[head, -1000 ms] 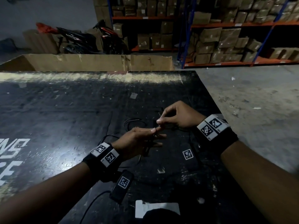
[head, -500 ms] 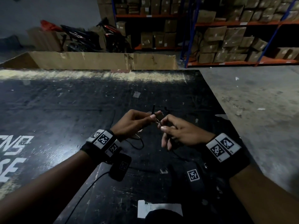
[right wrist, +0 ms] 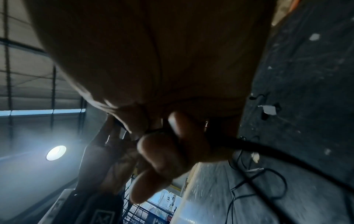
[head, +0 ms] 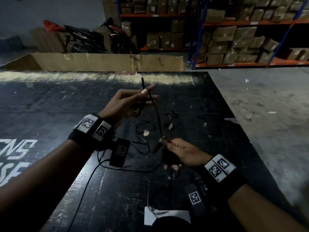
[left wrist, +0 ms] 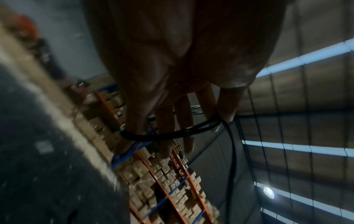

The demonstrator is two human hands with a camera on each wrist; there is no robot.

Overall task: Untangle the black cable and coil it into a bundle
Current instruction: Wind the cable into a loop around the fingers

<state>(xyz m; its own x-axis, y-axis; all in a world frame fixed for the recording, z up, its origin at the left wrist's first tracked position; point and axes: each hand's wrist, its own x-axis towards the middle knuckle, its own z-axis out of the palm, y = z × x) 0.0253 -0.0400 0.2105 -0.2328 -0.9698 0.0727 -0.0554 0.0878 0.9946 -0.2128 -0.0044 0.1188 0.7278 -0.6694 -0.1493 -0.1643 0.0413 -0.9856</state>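
Observation:
The black cable [head: 158,118] runs taut from my left hand [head: 146,91] down to my right hand [head: 164,141] above the black table [head: 50,106]. The raised left hand pinches it between thumb and forefinger, and a short end sticks up above them. In the left wrist view the cable [left wrist: 172,132] lies in a loop across the fingers [left wrist: 182,115]. The right hand grips the cable [right wrist: 272,153], its fingers [right wrist: 162,153] curled round it. Slack loops [head: 143,131] lie on the table between the hands.
A long cardboard box [head: 100,61] stands past the table's far edge, with motorbikes [head: 93,37] and shelves of cartons [head: 242,39] behind. Concrete floor [head: 267,106] lies beyond the right edge. A white paper [head: 167,215] and small scraps [head: 170,126] lie on the table.
The hands have drawn apart. The left one has risen away from me with the cable, the right one has come nearer and lower, and the cable now stretches between them.

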